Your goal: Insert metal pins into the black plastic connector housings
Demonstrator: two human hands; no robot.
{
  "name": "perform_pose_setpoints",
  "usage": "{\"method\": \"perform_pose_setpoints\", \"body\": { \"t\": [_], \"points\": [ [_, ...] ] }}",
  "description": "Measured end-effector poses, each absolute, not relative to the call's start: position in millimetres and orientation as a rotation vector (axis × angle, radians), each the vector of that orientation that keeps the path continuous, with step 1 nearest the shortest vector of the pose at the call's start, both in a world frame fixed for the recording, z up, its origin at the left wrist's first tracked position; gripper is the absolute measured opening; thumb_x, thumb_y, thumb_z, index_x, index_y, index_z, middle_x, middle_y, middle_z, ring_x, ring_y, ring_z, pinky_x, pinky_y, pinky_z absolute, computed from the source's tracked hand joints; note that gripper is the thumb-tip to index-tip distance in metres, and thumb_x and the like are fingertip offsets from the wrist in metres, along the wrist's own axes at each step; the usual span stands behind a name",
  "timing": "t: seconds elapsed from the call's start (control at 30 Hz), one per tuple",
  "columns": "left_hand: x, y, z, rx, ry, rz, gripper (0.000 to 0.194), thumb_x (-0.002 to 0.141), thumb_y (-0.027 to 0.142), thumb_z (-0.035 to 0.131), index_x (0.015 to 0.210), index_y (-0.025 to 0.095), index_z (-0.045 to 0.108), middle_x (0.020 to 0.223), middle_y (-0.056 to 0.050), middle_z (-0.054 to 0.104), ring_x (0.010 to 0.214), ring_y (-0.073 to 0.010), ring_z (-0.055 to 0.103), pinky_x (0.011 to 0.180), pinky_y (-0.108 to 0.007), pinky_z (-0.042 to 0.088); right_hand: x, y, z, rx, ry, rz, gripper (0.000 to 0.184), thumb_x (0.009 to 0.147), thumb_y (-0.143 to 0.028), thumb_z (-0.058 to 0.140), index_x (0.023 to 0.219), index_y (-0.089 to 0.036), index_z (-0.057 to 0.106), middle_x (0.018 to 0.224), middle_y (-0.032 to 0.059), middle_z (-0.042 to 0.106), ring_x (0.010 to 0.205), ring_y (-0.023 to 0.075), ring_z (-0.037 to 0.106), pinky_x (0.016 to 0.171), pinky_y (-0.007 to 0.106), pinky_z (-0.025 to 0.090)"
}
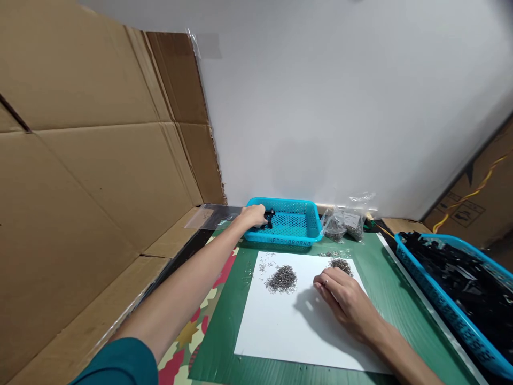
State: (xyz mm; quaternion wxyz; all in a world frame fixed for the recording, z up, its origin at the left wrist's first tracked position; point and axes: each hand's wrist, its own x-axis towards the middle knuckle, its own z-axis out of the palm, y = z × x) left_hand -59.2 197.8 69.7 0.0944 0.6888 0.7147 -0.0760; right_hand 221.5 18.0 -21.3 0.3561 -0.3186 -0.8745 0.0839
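My left hand (253,215) reaches over the left end of a turquoise plastic basket (315,219). Its fingers are closed on a small black plastic part (270,213), and the fingertips are partly hidden. A few more black bits lie below it on the basket floor. Above the white sheet (280,331), my right hand (340,297) is in a pinch, fingertips pressed together; whatever they hold is too small to name. One pile of tiny bent metal wire pieces (282,279) sits left of this hand. A second pile of metal pieces (341,265) lies just behind it, partly covered.
At right stands a longer blue basket (436,283) full of black parts. Clear plastic bags (352,224) of small metal pieces rest by the wall. Cardboard (100,160) rises along the left side. A green mat (220,321) lies under the sheet.
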Motion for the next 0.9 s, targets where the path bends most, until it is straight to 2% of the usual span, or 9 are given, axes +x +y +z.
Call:
{"method": "perform_pose_setpoints", "body": {
  "t": [0.23, 0.37, 0.5, 0.57, 0.67, 0.8, 0.9],
  "points": [
    [-59.9, 188.7, 81.2, 2.04, 2.142, 0.027, 0.037, 0.1, 0.038, 0.066, 0.13, 0.016, 0.063, 0.13, -0.012, 0.065, 0.111, -0.0248, 0.067, 0.094, -0.046, 0.059, 227.3, 19.5, -22.7, -0.909, -2.121, 0.489, 0.027, 0.111, -0.024, 0.037, 0.089, -0.023, 0.053, 0.081, 0.003, 0.061, 0.072, 0.0177, 0.056, 0.067, 0.03, 0.042],
    [-65.2, 167.4, 97.6, 2.075, 2.09, 0.237, 0.03, 0.103, 0.039, 0.054, 0.106, 0.014, 0.07, 0.103, -0.014, 0.073, 0.098, -0.027, 0.07, 0.083, -0.038, 0.053, 230.9, 19.2, -24.5, -1.015, -2.059, 0.643, 0.032, 0.112, -0.03, 0.033, 0.085, -0.023, 0.048, 0.078, 0.0017, 0.058, 0.07, 0.0176, 0.054, 0.066, 0.03, 0.043],
    [-66.0, 119.0, 108.5, 2.162, 1.808, 0.404, 0.036, 0.106, 0.045, 0.041, 0.107, 0.019, 0.067, 0.097, -0.008, 0.074, 0.082, -0.0189, 0.068, 0.07, -0.029, 0.047, 224.3, 15.5, -21.7, -1.065, -2.191, 0.643, 0.024, 0.11, -0.024, 0.035, 0.097, -0.024, 0.055, 0.093, 0.0044, 0.067, 0.081, 0.0206, 0.061, 0.072, 0.032, 0.046],
    [-65.8, 90.9, 107.3, 2.111, 1.448, 0.49, 0.039, 0.103, 0.053, 0.048, 0.103, 0.019, 0.066, 0.091, -0.007, 0.073, 0.072, -0.0162, 0.065, 0.06, -0.026, 0.044, 218.4, 14.4, -19.6, -1.076, -2.259, 0.632, 0.02, 0.108, -0.022, 0.039, 0.102, -0.024, 0.058, 0.099, 0.0055, 0.07, 0.087, 0.0227, 0.064, 0.076, 0.033, 0.047],
    [-65.0, 59.9, 95.9, 1.934, 1.096, 0.632, 0.032, 0.092, 0.049, 0.069, 0.095, 0.018, 0.068, 0.084, -0.004, 0.069, 0.07, -0.0148, 0.06, 0.058, -0.025, 0.041, 209.7, 15.9, -19.1, -1.103, -2.297, 0.627, 0.015, 0.103, -0.021, 0.049, 0.106, -0.023, 0.063, 0.101, 0.0068, 0.073, 0.093, 0.0255, 0.066, 0.078, 0.035, 0.048],
    [-57.3, 47.5, 70.2, 1.854, 1.022, 0.859, 0.029, 0.082, 0.041, 0.084, 0.096, 0.017, 0.076, 0.086, -0.004, 0.07, 0.078, -0.0144, 0.059, 0.068, -0.027, 0.045, 198.4, 20.1, -24.4, -1.169, -2.257, 0.632, 0.013, 0.098, -0.023, 0.059, 0.104, -0.022, 0.07, 0.094, 0.0059, 0.074, 0.082, 0.0243, 0.065, 0.073, 0.034, 0.045],
    [-46.2, 46.6, 50.6, 1.617, 1.001, 1.043, 0.034, 0.077, 0.04, 0.088, 0.097, 0.016, 0.074, 0.092, -0.005, 0.07, 0.071, -0.0116, 0.057, 0.059, -0.024, 0.044, 190.8, 20.5, -28.6, -1.178, -2.222, 0.644, 0.011, 0.097, -0.022, 0.061, 0.098, -0.021, 0.072, 0.085, 0.004, 0.072, 0.075, 0.0219, 0.062, 0.069, 0.032, 0.042]
  ]
}}
